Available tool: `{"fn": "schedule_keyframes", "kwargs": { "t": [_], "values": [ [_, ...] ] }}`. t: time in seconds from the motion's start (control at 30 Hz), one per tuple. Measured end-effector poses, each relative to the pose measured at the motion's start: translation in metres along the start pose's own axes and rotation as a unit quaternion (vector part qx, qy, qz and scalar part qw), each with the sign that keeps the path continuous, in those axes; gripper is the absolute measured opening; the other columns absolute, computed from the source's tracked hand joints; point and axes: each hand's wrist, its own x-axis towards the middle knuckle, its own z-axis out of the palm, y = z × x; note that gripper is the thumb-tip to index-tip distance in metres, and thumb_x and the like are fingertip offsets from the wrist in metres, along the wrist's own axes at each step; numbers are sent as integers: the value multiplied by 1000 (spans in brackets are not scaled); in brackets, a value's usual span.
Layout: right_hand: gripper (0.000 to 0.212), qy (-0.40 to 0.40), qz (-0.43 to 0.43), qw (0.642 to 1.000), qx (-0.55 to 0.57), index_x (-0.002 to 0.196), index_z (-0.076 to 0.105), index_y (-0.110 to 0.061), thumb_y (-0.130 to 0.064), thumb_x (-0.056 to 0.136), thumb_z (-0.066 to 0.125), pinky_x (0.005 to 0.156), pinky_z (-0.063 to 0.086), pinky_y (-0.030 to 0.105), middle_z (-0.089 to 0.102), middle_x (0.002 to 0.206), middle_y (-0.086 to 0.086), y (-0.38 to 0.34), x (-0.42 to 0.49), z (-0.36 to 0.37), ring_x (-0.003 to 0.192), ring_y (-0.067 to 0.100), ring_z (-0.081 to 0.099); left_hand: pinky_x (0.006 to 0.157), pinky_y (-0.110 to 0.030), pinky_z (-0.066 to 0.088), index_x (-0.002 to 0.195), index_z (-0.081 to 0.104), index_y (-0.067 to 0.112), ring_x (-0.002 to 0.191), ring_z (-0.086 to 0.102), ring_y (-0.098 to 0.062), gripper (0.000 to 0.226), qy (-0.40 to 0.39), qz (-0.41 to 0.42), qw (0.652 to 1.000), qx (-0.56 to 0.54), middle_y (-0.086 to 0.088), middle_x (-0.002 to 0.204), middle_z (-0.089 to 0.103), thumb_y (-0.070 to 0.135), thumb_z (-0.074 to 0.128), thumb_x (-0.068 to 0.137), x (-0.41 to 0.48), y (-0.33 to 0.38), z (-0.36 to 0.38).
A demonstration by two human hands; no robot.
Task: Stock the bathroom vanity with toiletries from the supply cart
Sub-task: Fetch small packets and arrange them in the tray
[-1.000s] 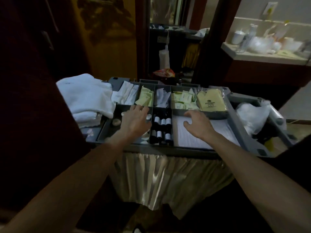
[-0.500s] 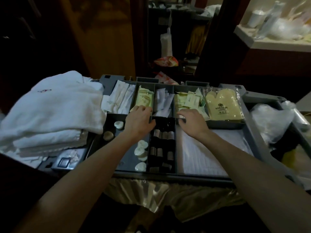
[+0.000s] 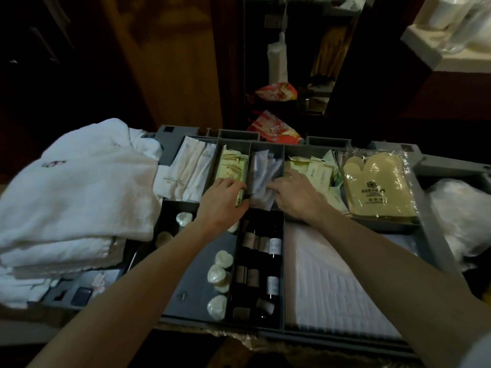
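top tray of the supply cart [image 3: 435, 235], grey, divided into compartments. left hand [image 3: 223, 201] is in the second rear compartment from the left, fingers curled round the near end of a pale green packet [image 3: 233, 168] on the stack there. right hand [image 3: 296, 193] is just beside it, the hands near but not touching - its fingers lie over the white sachets [image 3: 263, 176] in the next compartment; pinching or only touching, cannot tell. long white sachets [image 3: 191, 168] fill the compartment left of the green stack, more green packets [image 3: 318, 170] lie right of the right hand, then a yellow mitt [image 3: 377, 187] in clear plastic. front row - round wrapped soaps [image 3: 223, 258], small dark bottles [image 3: 275, 245], a folded white mat [image 3: 332, 282]. white towels [image 3: 79, 187] are piled on the cart's left end. pale counter [image 3: 435, 59] at top right, the items on it blurred.
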Motion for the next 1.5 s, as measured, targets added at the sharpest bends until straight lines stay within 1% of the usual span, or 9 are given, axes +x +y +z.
{"fn": "schedule_keyframes", "kwargs": {
  "t": [0.2,0.4,0.57,0.7,0.87,1.0,1.1,1.23,1.5],
  "values": [
    [66,-71,6,996,44,151,38,-43,-11,95,53,120,20,46,30,163,11,-11,6,-6,151,32,16,88,-40,53,117,71,20,106,59,-30,35,-20,86,995,37,-7,112,68,32,68,84,22,3,11],
    [53,-106,-16,992,67,131,61,-44,-19,84,56,118,28,43,47,152,7,8,10,-1,145,30,30,88,-46,48,108,71,16,109,58,-32,33,-70,129,982,117,-6,112,69,39,53,91,39,11,17],
    [47,-106,-36,994,-1,124,64,-42,-23,81,66,109,36,44,61,136,3,3,16,-3,138,32,39,91,-44,42,98,73,17,110,57,-29,60,-67,83,985,135,-2,106,72,49,23,86,49,3,19],
    [21,-16,-38,998,-44,105,72,-29,-28,85,64,99,37,40,69,113,3,3,18,4,121,27,53,90,-44,42,98,72,17,106,57,-31,60,-78,92,979,162,-5,102,72,48,23,84,53,7,15],
    [14,117,3,989,90,99,72,-27,-30,90,61,99,43,40,70,101,-5,20,5,10,106,18,60,89,-44,41,101,70,18,108,56,-31,48,-87,47,985,141,-4,103,73,46,32,95,65,5,15],
    [13,210,99,938,257,101,72,-18,-22,89,71,85,44,24,65,94,-12,42,-26,8,93,11,59,90,-44,39,100,67,20,107,56,-32,33,-76,13,990,117,-6,101,74,42,44,99,75,9,18],
    [18,235,227,852,408,93,73,-13,-30,93,68,64,50,23,73,81,3,54,-39,0,73,19,67,95,-47,38,111,67,20,107,59,-29,37,-62,52,974,213,-5,107,74,47,46,97,79,22,20],
    [6,170,300,745,571,93,74,-15,-18,92,69,76,63,32,78,87,3,61,-48,-13,78,11,75,107,-49,32,142,49,13,134,44,-31,61,-85,89,948,295,-11,140,58,54,50,96,90,45,24],
    [14,150,330,712,602,103,69,-7,-8,90,69,77,63,37,76,97,8,67,-56,-11,84,19,73,105,-47,30,139,55,19,135,44,-30,57,-112,66,928,349,-9,147,52,48,62,91,97,49,39]
  ]
}}
